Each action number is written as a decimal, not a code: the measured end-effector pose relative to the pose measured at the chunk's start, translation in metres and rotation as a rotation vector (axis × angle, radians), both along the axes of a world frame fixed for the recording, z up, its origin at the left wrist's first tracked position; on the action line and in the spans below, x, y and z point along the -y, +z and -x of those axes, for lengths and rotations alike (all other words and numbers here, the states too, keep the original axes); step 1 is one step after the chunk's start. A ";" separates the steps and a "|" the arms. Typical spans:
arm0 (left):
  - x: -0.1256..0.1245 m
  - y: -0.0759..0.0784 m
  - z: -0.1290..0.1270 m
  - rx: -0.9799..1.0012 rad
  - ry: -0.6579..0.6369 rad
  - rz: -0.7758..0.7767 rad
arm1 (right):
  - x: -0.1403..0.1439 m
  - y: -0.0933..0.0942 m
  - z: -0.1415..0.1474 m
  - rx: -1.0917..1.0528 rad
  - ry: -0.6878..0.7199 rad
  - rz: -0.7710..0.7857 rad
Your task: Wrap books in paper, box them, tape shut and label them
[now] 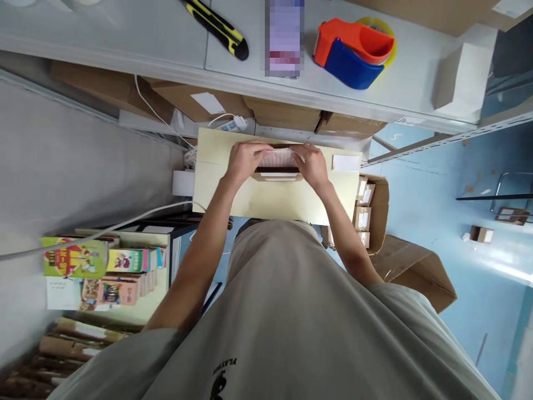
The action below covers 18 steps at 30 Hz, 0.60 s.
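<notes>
Left grip (244, 161) and right grip (311, 162) face each other in the head view, fingers and thumbs curled in, pinching the two ends of a white ribbed wrap (278, 159) along its far edge. Whether my fingertips also press on the box around it, I cannot tell (they cover that rim themselves). The wrap sits in the mouth of a small cardboard box (278, 176), whose near side shows a pale strip. That box is on the pale yellow desk (275, 203), toward its far edge and straight in front of me, between my hands. To the right of my right hand, a white label (345, 163) lies flat on the same desk.

Beyond, on a grey shelf (137, 33), I have a black and yellow cutter (219, 28), a blurred phone (285, 44), an orange and blue tape dispenser (353, 53) and, at the right end, a white block (464, 78). Below that shelf a power strip (229, 125) lies near cartons. Just beside the desk on the right stands an open carton (382, 216) with small boxes inside; books (75, 258) are stacked to my left.
</notes>
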State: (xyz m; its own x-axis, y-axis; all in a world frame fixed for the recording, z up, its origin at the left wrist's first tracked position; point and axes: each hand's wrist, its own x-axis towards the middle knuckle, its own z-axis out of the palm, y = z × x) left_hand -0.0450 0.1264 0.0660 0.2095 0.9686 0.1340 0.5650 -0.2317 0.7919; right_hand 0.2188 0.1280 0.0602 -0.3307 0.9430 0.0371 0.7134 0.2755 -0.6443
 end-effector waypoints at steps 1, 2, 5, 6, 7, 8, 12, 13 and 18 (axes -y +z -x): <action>0.004 -0.008 -0.001 -0.021 0.001 0.027 | 0.002 -0.005 0.001 0.049 0.004 0.018; 0.007 -0.015 -0.002 -0.043 0.003 0.055 | 0.004 -0.009 0.002 0.099 0.006 0.036; 0.016 -0.034 -0.006 -0.117 0.010 0.124 | 0.005 -0.017 0.002 0.231 0.031 0.083; 0.018 -0.038 -0.008 -0.145 0.013 0.139 | 0.005 -0.019 0.003 0.258 0.048 0.090; 0.019 -0.042 -0.009 -0.176 0.014 0.152 | 0.004 -0.021 0.003 0.275 0.065 0.092; 0.019 -0.046 -0.011 -0.211 0.011 0.164 | 0.004 -0.023 0.003 0.289 0.082 0.092; 0.021 -0.050 -0.013 -0.335 -0.035 0.179 | 0.005 -0.028 0.003 0.332 0.119 0.082; 0.023 -0.048 -0.011 -0.342 -0.035 0.167 | 0.007 -0.028 0.002 0.325 0.114 0.073; 0.047 -0.032 0.012 -0.273 0.166 0.058 | 0.022 -0.029 -0.026 0.135 -0.096 -0.036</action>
